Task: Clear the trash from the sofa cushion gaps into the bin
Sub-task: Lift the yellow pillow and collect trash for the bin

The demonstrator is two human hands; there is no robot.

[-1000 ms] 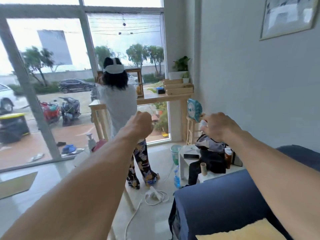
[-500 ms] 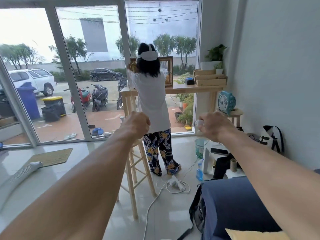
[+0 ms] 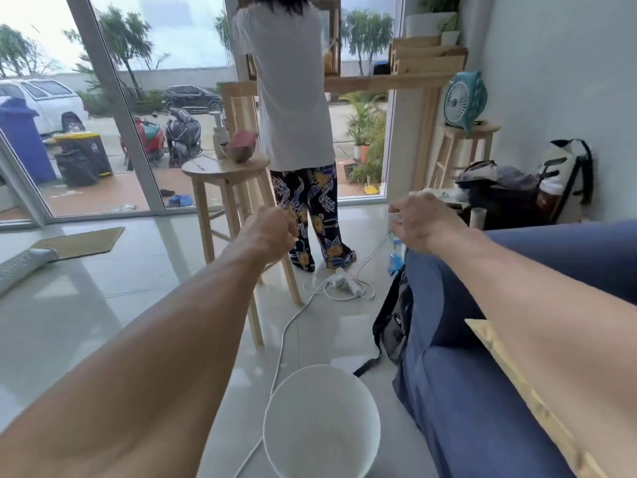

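A white round bin (image 3: 320, 439) stands on the tiled floor just below me, beside the blue sofa (image 3: 465, 408). A yellow cushion (image 3: 499, 357) lies on the sofa under my right forearm. Both arms reach forward at chest height. My left hand (image 3: 269, 232) is curled into a fist over the floor, and I see nothing in it. Above the sofa's armrest, my right hand (image 3: 420, 222) has its fingers curled around a small white scrap that barely shows at the fingertips. The cushion gaps are out of sight.
A person (image 3: 293, 115) stands ahead at a wooden counter, beside a wooden stool (image 3: 225, 170). A white power strip (image 3: 341, 282) and its cable trail across the floor to the bin. A black backpack (image 3: 393, 326) leans on the sofa's end. Bags sit on a side table (image 3: 499, 191).
My view has dropped and swung left, bringing the bin and more of the sofa into sight. Both hands have stayed raised in front of me, still curled.
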